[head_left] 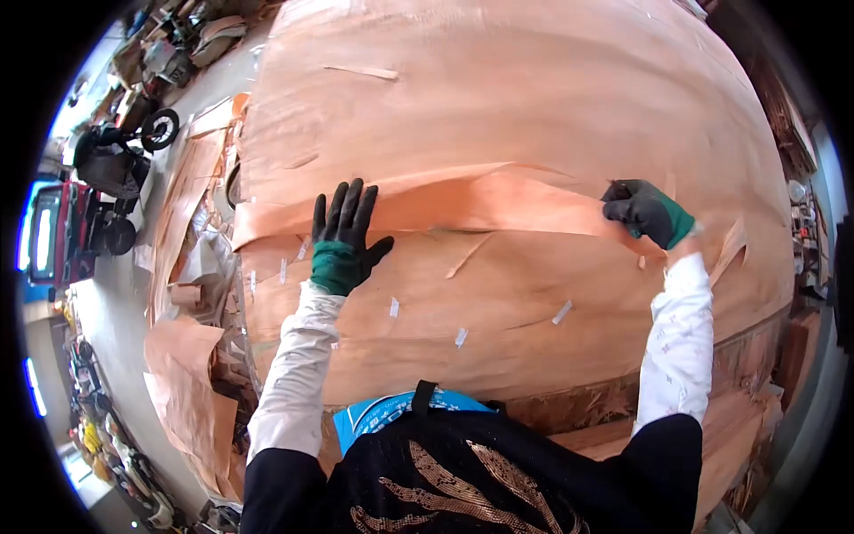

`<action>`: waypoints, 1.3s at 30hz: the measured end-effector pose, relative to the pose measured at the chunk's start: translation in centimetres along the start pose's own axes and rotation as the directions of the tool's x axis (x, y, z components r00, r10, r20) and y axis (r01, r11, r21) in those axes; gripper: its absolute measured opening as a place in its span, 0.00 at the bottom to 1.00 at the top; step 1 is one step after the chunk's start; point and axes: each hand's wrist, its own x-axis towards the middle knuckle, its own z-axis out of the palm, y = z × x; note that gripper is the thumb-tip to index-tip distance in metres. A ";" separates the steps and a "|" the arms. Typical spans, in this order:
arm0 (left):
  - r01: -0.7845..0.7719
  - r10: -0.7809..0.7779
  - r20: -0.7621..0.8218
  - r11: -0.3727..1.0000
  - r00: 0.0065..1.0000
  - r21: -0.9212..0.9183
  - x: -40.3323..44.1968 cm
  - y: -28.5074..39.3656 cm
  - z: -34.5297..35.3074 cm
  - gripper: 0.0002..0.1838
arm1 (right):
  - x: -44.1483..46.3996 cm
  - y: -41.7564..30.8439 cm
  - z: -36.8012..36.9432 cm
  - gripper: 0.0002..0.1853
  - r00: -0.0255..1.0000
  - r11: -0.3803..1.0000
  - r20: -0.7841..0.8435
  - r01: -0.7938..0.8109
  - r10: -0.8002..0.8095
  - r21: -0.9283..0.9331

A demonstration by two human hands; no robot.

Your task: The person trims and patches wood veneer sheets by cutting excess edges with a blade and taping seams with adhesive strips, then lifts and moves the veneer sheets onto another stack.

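A long strip of orange-brown wood veneer [498,203] lies crosswise over a large veneer sheet [498,98], its middle bulging up. My left hand [345,233], in a black and green glove, rests flat with fingers spread on the strip's left part. At the strip's right end my right hand [645,212], gloved the same way, has its fingers curled around the edge of the veneer. Short pieces of whitish tape [461,337] are stuck on the sheet nearer to me. A thin veneer sliver [469,255] lies just below the strip.
Torn veneer scraps [182,356] are heaped along the left side of the stack. Farther left, a motorbike [116,178] and a red vehicle [67,233] stand on the concrete floor. Another loose sliver [360,71] lies on the far part of the sheet.
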 end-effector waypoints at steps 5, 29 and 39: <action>0.250 -0.226 -0.154 0.954 0.962 0.167 -1.2 -4.0 -4.8 0.50 | -3.8 -4.7 -1.1 0.09 0.976 0.998 -0.209 0.062 -0.065 -0.024; 0.712 -0.740 -0.198 0.481 0.643 0.511 -14.9 -45.5 -25.2 0.27 | -2.6 -13.3 7.3 0.22 0.370 0.552 -0.452 0.739 -0.812 -0.387; 0.625 -0.370 -0.511 0.563 0.776 0.541 8.3 -35.8 -26.5 0.19 | -8.0 -3.3 -2.4 0.10 0.938 0.960 -0.317 0.208 -0.141 0.185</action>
